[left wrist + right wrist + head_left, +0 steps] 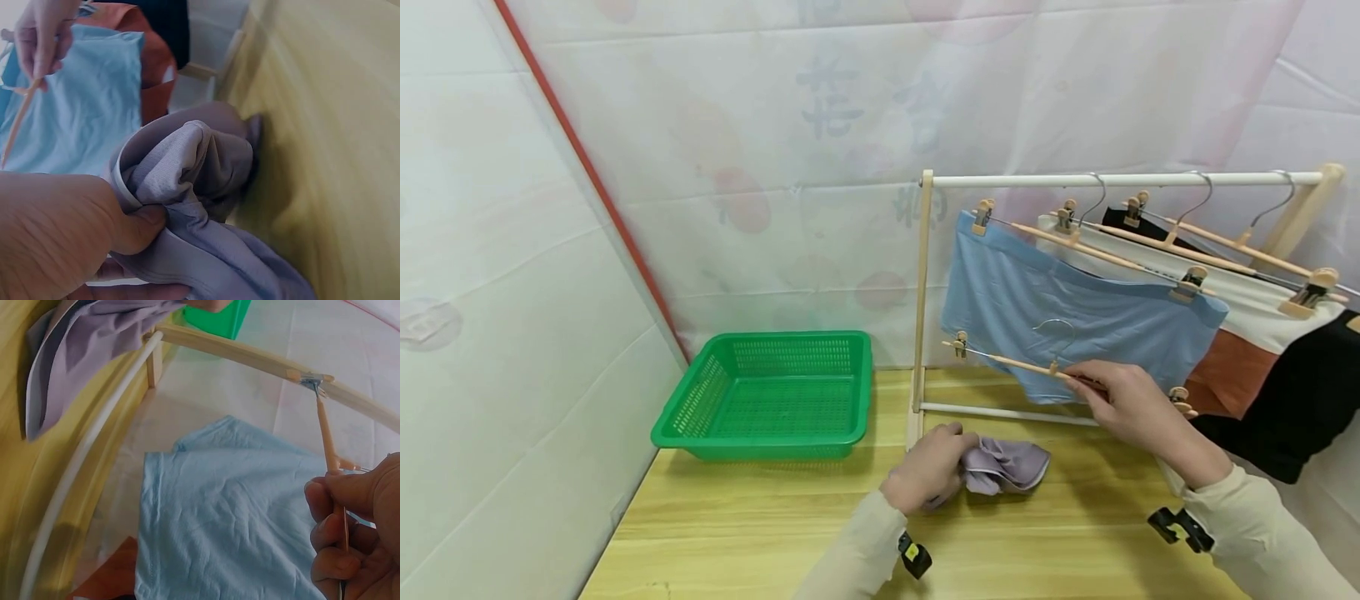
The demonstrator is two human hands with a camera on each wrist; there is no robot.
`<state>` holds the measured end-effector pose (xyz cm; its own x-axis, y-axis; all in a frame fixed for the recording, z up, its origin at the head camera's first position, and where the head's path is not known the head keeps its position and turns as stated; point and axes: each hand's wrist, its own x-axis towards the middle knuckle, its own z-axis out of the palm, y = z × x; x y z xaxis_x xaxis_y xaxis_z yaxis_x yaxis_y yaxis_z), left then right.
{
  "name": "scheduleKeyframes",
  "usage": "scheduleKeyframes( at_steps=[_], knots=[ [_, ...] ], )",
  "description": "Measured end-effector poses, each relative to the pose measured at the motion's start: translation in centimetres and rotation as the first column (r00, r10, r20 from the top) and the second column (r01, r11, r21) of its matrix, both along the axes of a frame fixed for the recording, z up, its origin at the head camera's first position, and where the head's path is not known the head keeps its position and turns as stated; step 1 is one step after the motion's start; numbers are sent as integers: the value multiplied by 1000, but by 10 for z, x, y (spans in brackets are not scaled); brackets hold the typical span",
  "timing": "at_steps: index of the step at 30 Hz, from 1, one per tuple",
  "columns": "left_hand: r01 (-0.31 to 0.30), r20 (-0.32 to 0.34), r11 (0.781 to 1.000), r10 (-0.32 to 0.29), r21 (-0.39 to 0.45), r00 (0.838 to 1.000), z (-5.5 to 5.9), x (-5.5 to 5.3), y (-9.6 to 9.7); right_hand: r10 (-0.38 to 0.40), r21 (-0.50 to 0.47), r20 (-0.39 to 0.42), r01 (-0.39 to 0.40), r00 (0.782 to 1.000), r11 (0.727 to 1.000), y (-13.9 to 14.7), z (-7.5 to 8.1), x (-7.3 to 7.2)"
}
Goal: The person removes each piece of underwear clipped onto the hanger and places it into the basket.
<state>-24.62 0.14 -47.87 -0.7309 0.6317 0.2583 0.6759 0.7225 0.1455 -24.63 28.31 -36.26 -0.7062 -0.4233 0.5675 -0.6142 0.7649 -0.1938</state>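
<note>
My left hand [931,463] pinches a mauve garment [1009,467] by its edge, low over the wooden table. In the left wrist view the thumb presses on the hem of this bunched garment [206,162]. My right hand [1131,408] grips a clip hanger [1026,364] near its middle, with the metal hook pointing up. No garment hangs from its clips. Behind the hanger, light blue shorts [1037,292] hang on the rack; they also show in the right wrist view as blue cloth [219,506] beside the right fingers.
A garment rack [1000,181] carries the blue shorts, a white and rust-brown garment [1243,367] and a black garment [1307,408] on clip hangers. On the left stands a green plastic basket [767,450] with nothing in it. The wooden table [760,525] meets pale fabric walls.
</note>
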Motion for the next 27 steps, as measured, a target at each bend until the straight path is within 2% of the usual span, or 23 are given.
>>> scheduleKeyframes(
  at_steps=[8, 13, 19, 27],
  knots=[
    [-2, -71, 996, 8, 92, 997, 18, 1, -18, -10, 1, -1, 10, 1000, 1000, -1, 2, 0],
    [-28, -50, 984, 38, 179, 998, 35, 5, -31, 5, -7, -12, -5, 1000, 1000, -2, 2, 0],
    [-32, -12, 946, 38, 322, 999, 58, 9, -49, 20, -14, -22, -20, 1000, 1000, -3, 2, 0],
    [-42, -83, 901, 86, 431, 993, 76, 8, -77, 34, -20, -15, -34, 999, 999, -7, 2, 2]
  ],
)
